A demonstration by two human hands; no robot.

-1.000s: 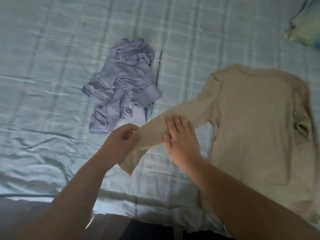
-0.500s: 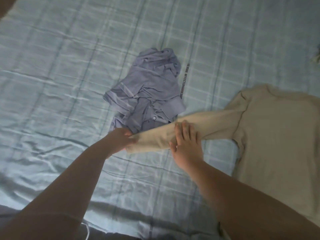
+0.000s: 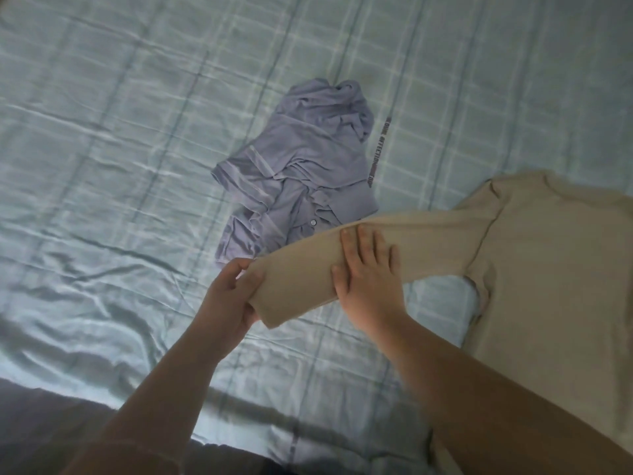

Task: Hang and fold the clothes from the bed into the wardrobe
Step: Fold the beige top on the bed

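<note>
Beige top (image 3: 548,269) lies on the bed (image 3: 102,166), its sleeve (image 3: 301,279) now drawn straighter than a second ago, left hand (image 3: 233,299) gripping the cuff (image 3: 274,313), right hand (image 3: 368,275) pressing it open-palmed, likely ready for folding.

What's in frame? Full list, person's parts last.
bed sheet: one, pale blue-green check, under everything
lavender shirt: one, buttoned, crumpled at the sheet's centre
beige top: one, spread flat at right; its sleeve stretches left across the shirt's lower edge
printed strip: one, dark lettering, on the sheet just right of the shirt
left hand: one, grips the sleeve's cuff end
right hand: one, fingers straight, flat on the sleeve
</note>
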